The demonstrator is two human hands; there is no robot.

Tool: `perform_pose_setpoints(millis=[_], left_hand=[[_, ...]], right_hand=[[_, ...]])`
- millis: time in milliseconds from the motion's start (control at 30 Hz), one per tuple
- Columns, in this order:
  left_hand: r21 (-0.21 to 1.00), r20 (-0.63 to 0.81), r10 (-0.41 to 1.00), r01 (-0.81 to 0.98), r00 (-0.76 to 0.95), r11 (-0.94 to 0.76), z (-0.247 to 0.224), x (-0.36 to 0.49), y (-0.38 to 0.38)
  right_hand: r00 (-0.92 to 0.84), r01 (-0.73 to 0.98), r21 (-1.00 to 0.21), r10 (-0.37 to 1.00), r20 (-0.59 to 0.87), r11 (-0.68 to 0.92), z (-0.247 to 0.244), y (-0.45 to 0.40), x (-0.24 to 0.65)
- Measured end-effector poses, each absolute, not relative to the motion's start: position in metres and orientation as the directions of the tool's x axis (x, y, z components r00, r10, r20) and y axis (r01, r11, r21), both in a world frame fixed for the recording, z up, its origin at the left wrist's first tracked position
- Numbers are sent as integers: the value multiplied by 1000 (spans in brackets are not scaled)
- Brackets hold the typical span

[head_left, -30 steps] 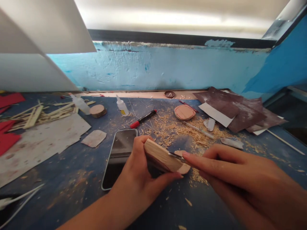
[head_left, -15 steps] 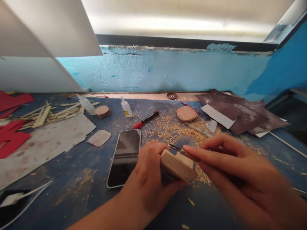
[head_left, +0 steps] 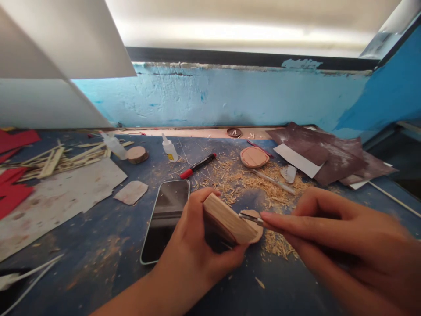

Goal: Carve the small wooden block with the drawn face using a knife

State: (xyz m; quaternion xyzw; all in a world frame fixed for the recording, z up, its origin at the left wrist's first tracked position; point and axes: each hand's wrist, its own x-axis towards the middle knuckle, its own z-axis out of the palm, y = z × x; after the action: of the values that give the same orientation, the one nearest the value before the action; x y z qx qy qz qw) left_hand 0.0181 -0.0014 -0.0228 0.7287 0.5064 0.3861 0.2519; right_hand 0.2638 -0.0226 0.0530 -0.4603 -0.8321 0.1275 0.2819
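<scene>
My left hand (head_left: 200,239) grips a pale block of wood (head_left: 230,218), tilted, with the fingers behind it and the thumb under its lower edge. Between thumb and fingers of my right hand (head_left: 338,237) is a slim carving knife (head_left: 253,218), its metal end at the block's right edge; whether it touches the wood I cannot tell. Another pale wooden surface shows behind the block, partly hidden. Curled wood shavings (head_left: 278,243) lie below and beyond the hands on the dark blue table (head_left: 108,224).
A phone (head_left: 164,224) lies by my left hand. Farther back are a red-capped marker (head_left: 199,166), a glue bottle (head_left: 169,148), a marked wooden disc (head_left: 254,156) and a thin clear-handled tool (head_left: 272,181). Sandpaper sheets (head_left: 342,158) are at right, thin wood sticks (head_left: 52,161) at left.
The block has moved slightly left and turned, showing more of its grained side. My right hand and the knife have shifted a little right and down. The whole view has moved slightly.
</scene>
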Motion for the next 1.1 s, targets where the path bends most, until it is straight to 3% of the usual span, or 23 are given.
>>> perform_pose_setpoints(millis=[167,433,800,1100], left_hand=[[758,242,956,583,166,-293,-26,18,-2],[774,282,941,534,189,-339,-27,19,3],[740,309,931,567,194,-363,-25,17,12],[776,259,937,527,235,-346,-16,14,9]], right_hand=[[-436,684,-463,824,362,564,52,-24,263],[-451,675,-400,776,442,620,54,-23,243],[-383,651,-465,788,481,600,47,-25,232],[-417,677,-381,755,506,630,46,-26,237]])
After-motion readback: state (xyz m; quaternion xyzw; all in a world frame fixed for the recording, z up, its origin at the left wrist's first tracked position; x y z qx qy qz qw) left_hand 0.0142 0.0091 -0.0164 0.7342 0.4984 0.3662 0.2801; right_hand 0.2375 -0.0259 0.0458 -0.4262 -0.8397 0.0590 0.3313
